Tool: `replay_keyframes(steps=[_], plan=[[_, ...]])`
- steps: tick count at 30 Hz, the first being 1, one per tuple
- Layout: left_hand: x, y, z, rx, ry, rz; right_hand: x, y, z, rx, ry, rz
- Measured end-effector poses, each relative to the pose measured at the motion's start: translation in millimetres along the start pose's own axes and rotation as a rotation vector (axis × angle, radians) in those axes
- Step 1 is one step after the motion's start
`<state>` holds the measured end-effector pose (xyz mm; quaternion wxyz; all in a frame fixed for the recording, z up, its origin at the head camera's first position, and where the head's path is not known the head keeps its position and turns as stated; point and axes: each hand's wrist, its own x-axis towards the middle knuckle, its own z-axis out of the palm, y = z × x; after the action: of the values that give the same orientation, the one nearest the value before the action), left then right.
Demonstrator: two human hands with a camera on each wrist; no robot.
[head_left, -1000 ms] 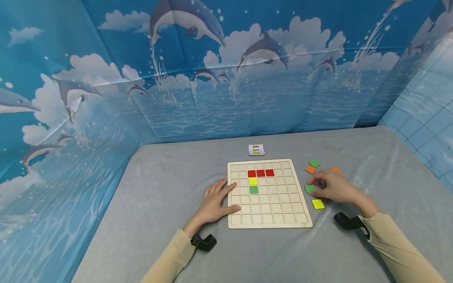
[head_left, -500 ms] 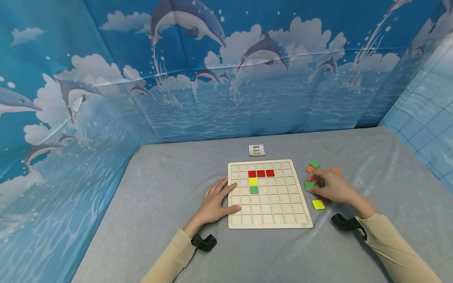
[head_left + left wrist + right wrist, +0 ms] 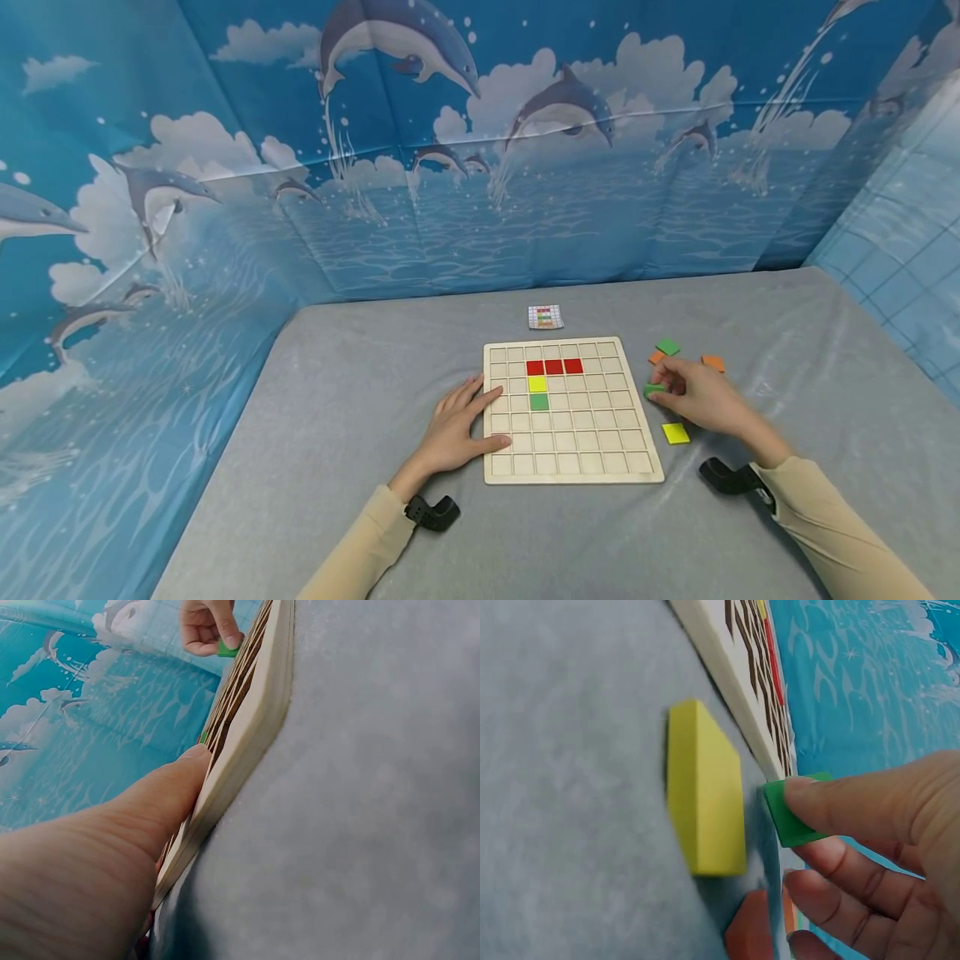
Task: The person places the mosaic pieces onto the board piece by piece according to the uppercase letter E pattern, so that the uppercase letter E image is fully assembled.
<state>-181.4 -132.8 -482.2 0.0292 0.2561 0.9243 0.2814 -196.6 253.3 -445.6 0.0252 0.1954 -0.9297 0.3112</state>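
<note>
My right hand (image 3: 701, 396) pinches a green square tile (image 3: 795, 814) between thumb and fingers, just right of the wooden grid board (image 3: 600, 442). Straight fingers of my left hand (image 3: 452, 429) rest on the board's left edge, thumb over its rim in the left wrist view. Set in the grid are a row of red tiles (image 3: 553, 367), a yellow tile (image 3: 537, 384) below the leftmost one, and a green tile (image 3: 539, 402) under that. A loose yellow tile (image 3: 676, 433) lies on the cloth in front of my right hand.
Beyond my right hand lie another green tile (image 3: 667, 346), an orange tile (image 3: 656, 357) partly hidden by the fingers, and a second orange tile (image 3: 713, 363). A small pattern card (image 3: 545, 317) sits behind the board. A dolphin-printed curtain (image 3: 450, 208) borders the grey table.
My right hand has lifted the green tile from the cloth and shifted slightly left and away from me, tilting the tile. The left hand has stayed put on the board.
</note>
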Motion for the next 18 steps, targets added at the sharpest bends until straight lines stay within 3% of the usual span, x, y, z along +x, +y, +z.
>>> replay_keyframes(steps=[11,18], plan=[[0.6,-1.7,1.5,0.002,0.003,0.003,7.1,-16,10,0.097,0.076,-0.043],[1.3,-2.5,1.7,0.001,0.001,-0.001,17.0,-27,22,0.154,0.031,-0.060]])
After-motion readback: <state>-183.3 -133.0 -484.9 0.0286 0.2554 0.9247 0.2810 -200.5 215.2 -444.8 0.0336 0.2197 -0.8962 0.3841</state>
